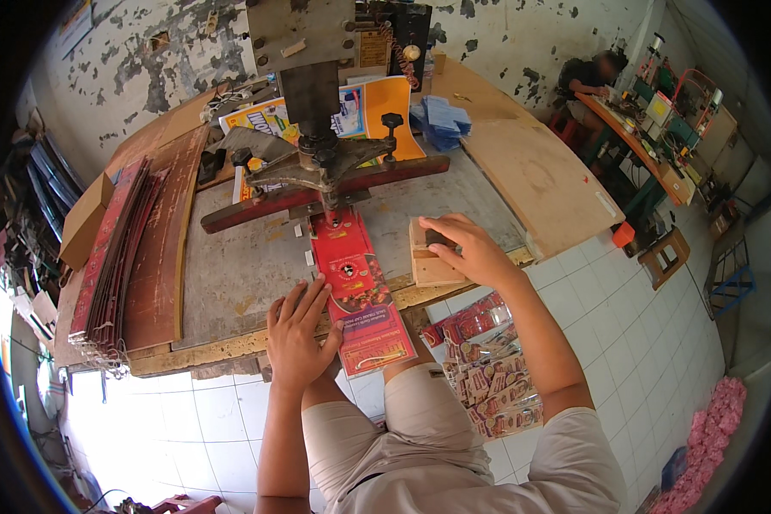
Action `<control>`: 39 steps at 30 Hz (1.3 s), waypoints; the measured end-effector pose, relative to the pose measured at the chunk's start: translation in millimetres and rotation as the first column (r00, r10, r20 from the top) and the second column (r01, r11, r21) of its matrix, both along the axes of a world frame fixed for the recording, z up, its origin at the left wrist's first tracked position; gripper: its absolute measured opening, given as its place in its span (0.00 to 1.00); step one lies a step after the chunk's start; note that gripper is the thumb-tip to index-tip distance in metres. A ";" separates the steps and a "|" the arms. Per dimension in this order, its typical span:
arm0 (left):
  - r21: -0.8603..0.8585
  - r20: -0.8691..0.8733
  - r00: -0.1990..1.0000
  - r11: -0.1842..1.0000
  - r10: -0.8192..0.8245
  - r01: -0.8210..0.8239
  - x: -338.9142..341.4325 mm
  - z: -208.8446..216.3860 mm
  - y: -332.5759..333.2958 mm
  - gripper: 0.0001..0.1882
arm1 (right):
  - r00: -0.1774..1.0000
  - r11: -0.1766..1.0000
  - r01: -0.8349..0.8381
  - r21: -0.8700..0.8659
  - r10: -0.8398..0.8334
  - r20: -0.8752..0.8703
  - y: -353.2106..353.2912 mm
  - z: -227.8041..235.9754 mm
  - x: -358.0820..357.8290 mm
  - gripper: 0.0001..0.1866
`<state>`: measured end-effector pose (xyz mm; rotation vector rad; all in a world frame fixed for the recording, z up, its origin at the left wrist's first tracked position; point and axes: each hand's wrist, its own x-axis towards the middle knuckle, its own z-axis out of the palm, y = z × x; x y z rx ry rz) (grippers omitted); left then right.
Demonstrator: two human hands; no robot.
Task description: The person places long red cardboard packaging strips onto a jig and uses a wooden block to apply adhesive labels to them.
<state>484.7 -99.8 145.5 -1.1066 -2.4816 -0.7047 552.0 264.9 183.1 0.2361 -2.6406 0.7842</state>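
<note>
A stack of long red printed sheets (116,257) lies at left on the grey worktable (240,278). The left hand (297,330) rests with fingers spread, thumb touching the long red-and-purple printed packet (351,283), whose far end sits below the dark metal press (325,176) and near end overhangs the table edge. Rightward, the right hand (469,248) seems closed on a pale wooden block's (433,270) dark handle, partly hidden by fingers.

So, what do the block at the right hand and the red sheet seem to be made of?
Block: probably bare wood, matt, judging by its pale tan colour. Red sheet: smooth, printed, perhaps plastic film or coated card; the bright print fits both.
</note>
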 end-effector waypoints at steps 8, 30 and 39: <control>-0.003 -0.001 1.000 1.000 0.006 -0.006 -0.4 -0.6 -0.4 0.32 | 0.996 0.982 0.041 -0.183 -0.054 -0.069 -1.5 6.8 11.0 0.26; -0.013 0.007 1.000 1.000 0.009 -0.009 2.0 3.1 -0.2 0.31 | 0.956 0.986 0.149 0.078 -0.124 -0.265 -18.7 -15.0 48.3 0.32; -0.006 0.008 1.000 1.000 0.013 -0.013 3.0 3.9 -0.6 0.31 | 0.965 0.978 0.200 0.057 -0.186 -0.186 -9.3 -16.7 31.2 0.41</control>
